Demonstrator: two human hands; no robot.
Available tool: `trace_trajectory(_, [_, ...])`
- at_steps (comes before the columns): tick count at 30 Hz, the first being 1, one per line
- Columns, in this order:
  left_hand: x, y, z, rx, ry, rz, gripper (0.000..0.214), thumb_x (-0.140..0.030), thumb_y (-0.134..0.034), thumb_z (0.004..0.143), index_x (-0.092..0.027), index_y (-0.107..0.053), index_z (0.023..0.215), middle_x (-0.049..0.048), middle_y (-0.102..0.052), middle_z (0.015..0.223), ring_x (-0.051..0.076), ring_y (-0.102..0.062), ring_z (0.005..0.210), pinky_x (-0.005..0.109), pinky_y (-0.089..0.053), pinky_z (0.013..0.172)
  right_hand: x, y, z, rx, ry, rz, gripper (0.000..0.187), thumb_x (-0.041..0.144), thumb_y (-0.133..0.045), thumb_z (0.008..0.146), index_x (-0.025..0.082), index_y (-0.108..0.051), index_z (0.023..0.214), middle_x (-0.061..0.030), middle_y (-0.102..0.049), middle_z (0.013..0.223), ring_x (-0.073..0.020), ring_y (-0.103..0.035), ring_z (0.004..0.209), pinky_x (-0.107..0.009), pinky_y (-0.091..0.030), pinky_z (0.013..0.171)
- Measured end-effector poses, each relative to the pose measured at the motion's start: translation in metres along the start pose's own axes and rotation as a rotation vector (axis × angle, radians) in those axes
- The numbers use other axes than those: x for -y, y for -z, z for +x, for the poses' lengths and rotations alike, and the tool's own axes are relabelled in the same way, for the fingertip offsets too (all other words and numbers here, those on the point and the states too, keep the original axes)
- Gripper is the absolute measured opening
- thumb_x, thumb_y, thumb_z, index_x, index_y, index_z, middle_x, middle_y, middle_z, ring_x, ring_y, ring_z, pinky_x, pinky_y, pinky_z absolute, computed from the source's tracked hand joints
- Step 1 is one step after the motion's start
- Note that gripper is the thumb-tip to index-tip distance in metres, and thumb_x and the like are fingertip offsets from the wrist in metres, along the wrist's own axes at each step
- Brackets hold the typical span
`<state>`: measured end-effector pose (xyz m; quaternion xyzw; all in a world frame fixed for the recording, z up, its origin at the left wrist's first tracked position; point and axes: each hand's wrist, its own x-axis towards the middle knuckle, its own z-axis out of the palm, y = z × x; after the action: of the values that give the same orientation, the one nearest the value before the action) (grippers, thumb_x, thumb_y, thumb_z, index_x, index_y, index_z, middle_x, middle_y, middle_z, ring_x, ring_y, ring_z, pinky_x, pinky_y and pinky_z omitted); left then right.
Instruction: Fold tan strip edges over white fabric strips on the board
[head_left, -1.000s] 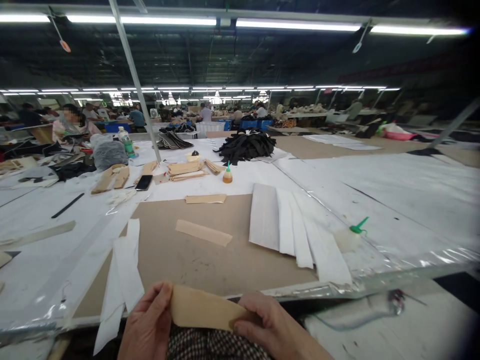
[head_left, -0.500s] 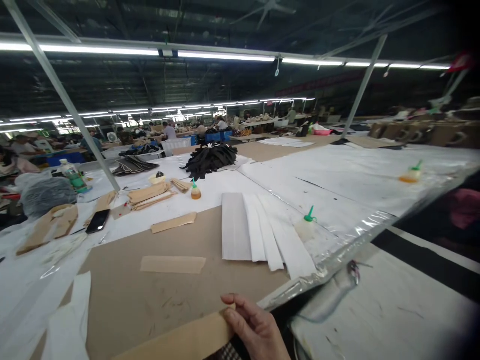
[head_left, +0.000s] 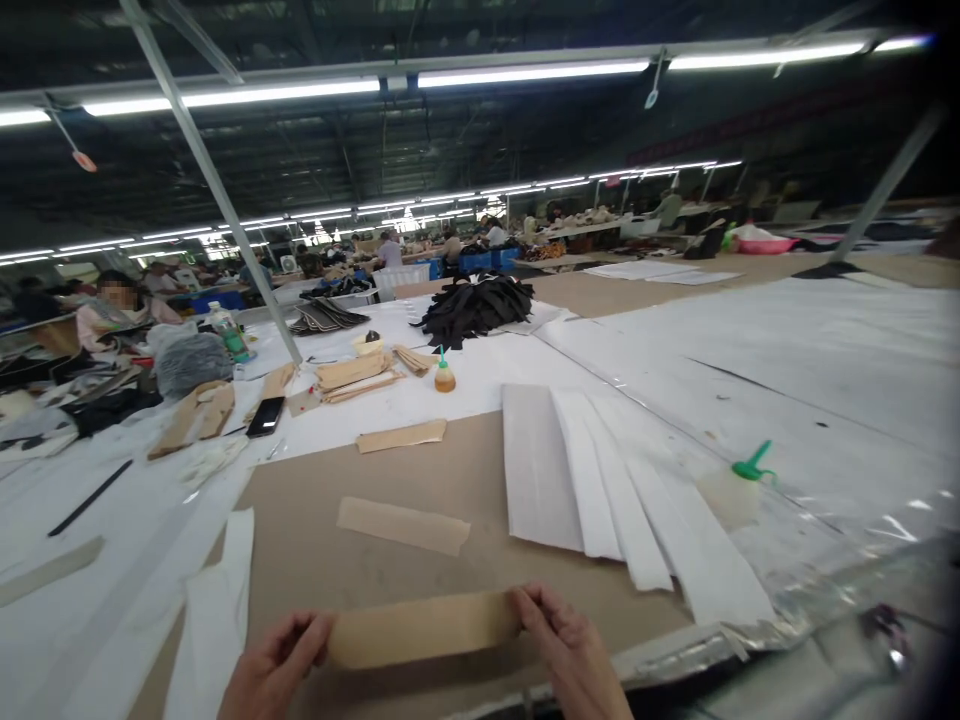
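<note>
A tan rectangular strip [head_left: 421, 628] lies across the near edge of the brown board [head_left: 465, 480]. My left hand [head_left: 270, 672] pinches its left end and my right hand [head_left: 568, 652] pinches its right end, both closed on it. Just beyond lies a second tan strip [head_left: 403, 525], and a third tan strip [head_left: 401, 436] sits farther back. Several white strips [head_left: 600, 485] are fanned out to the right of my right hand.
A clear glue bottle with a green cap [head_left: 731, 490] stands at the right, an orange-filled bottle [head_left: 445, 376] farther back. White strips [head_left: 214, 620] lie at the left. A phone [head_left: 265, 416], tan stacks [head_left: 352, 372] and a black pile [head_left: 476, 305] sit behind. Other people work at the far left tables.
The view swung right and back to centre. The tan strip moved from my lap edge forward onto the brown board, flattened, with both hands on its ends again.
</note>
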<state>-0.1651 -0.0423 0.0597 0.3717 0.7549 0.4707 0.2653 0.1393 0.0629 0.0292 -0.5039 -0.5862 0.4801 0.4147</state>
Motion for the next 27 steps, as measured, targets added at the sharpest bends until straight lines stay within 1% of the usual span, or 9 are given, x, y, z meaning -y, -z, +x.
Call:
trace_trajectory(4, [0.005, 0.003, 0.065, 0.166, -0.217, 0.377, 0.047, -0.06, -0.044, 0.091, -0.02, -0.064, 0.076, 0.0002, -0.063, 0.071, 0.02, -0.06, 0.073, 0.026, -0.045, 0.067, -0.011, -0.02, 0.038, 0.095, -0.022, -0.114, 0.055, 0.07, -0.051, 0.086, 0.021, -0.075, 0.081, -0.0018, -0.071, 0.074, -0.0242, -0.066, 0.076, -0.027, -0.049, 0.067])
trace_trajectory(7, [0.006, -0.005, 0.115, 0.159, -0.271, 0.453, 0.035, -0.048, -0.045, 0.092, -0.02, -0.063, 0.081, 0.0014, -0.066, 0.077, 0.02, -0.06, 0.076, 0.028, -0.041, 0.07, -0.013, -0.037, 0.07, 0.1, -0.013, -0.227, 0.049, 0.066, -0.054, 0.084, 0.023, -0.077, 0.084, -0.0041, -0.076, 0.086, -0.0286, -0.07, 0.086, -0.031, -0.051, 0.074])
trace_trajectory(10, [0.004, -0.014, 0.152, 0.16, -0.327, 0.504, 0.027, -0.04, -0.046, 0.092, -0.02, -0.062, 0.082, 0.0024, -0.066, 0.082, 0.02, -0.058, 0.079, 0.03, -0.038, 0.073, -0.011, -0.049, 0.092, 0.061, 0.015, -0.279, 0.044, 0.063, -0.054, 0.083, 0.024, -0.076, 0.083, -0.0048, -0.077, 0.096, -0.029, -0.07, 0.091, -0.032, -0.05, 0.079])
trace_trajectory(14, [0.005, -0.009, 0.161, 0.197, -0.342, 0.547, 0.025, -0.036, -0.046, 0.094, -0.021, -0.061, 0.082, 0.0013, -0.065, 0.08, 0.019, -0.057, 0.077, 0.029, -0.036, 0.07, -0.01, -0.053, 0.089, 0.075, 0.027, -0.334, 0.041, 0.061, -0.054, 0.084, 0.025, -0.074, 0.08, -0.0021, -0.074, 0.082, -0.0234, -0.068, 0.074, -0.029, -0.049, 0.068])
trace_trajectory(17, [0.012, 0.007, 0.144, 0.258, -0.321, 0.575, 0.026, -0.037, -0.048, 0.094, -0.021, -0.06, 0.077, -0.0007, -0.063, 0.073, 0.018, -0.056, 0.071, 0.027, -0.034, 0.065, -0.012, -0.053, 0.071, 0.076, 0.046, -0.395, 0.037, 0.057, -0.054, 0.085, 0.025, -0.069, 0.075, 0.0015, -0.07, 0.073, -0.0182, -0.062, 0.062, -0.026, -0.046, 0.061])
trace_trajectory(20, [0.017, 0.02, 0.13, 0.295, -0.318, 0.595, 0.023, -0.035, -0.05, 0.093, -0.021, -0.06, 0.077, -0.0006, -0.065, 0.076, 0.018, -0.058, 0.073, 0.027, -0.034, 0.066, -0.009, -0.054, 0.063, 0.082, 0.099, -0.459, 0.035, 0.053, -0.052, 0.088, 0.025, -0.066, 0.071, 0.0028, -0.069, 0.07, -0.016, -0.059, 0.058, -0.025, -0.044, 0.057])
trace_trajectory(23, [0.014, 0.022, 0.139, 0.27, -0.304, 0.611, 0.024, -0.033, -0.049, 0.094, -0.021, -0.061, 0.078, -0.0005, -0.065, 0.076, 0.018, -0.058, 0.073, 0.027, -0.035, 0.066, 0.003, -0.056, 0.083, 0.165, 0.171, -0.601, 0.038, 0.053, -0.045, 0.093, 0.026, -0.069, 0.079, 0.0013, -0.072, 0.079, -0.0171, -0.064, 0.065, -0.024, -0.046, 0.06])
trace_trajectory(25, [0.009, 0.019, 0.159, 0.231, -0.285, 0.617, 0.025, -0.033, -0.048, 0.096, -0.02, -0.062, 0.079, -0.0009, -0.064, 0.074, 0.017, -0.058, 0.072, 0.027, -0.036, 0.065, 0.013, -0.058, 0.11, 0.226, 0.199, -0.765, 0.039, 0.048, -0.039, 0.098, 0.026, -0.069, 0.084, 0.0, -0.073, 0.084, -0.018, -0.067, 0.074, -0.025, -0.047, 0.065])
trace_trajectory(27, [0.003, 0.012, 0.187, 0.197, -0.264, 0.627, 0.026, -0.034, -0.051, 0.097, -0.019, -0.063, 0.079, -0.0012, -0.064, 0.073, 0.017, -0.059, 0.072, 0.028, -0.04, 0.067, 0.023, -0.063, 0.143, 0.21, 0.185, -0.867, 0.035, 0.038, -0.04, 0.1, 0.025, -0.067, 0.082, -0.0017, -0.073, 0.083, -0.0189, -0.068, 0.079, -0.026, -0.046, 0.067])
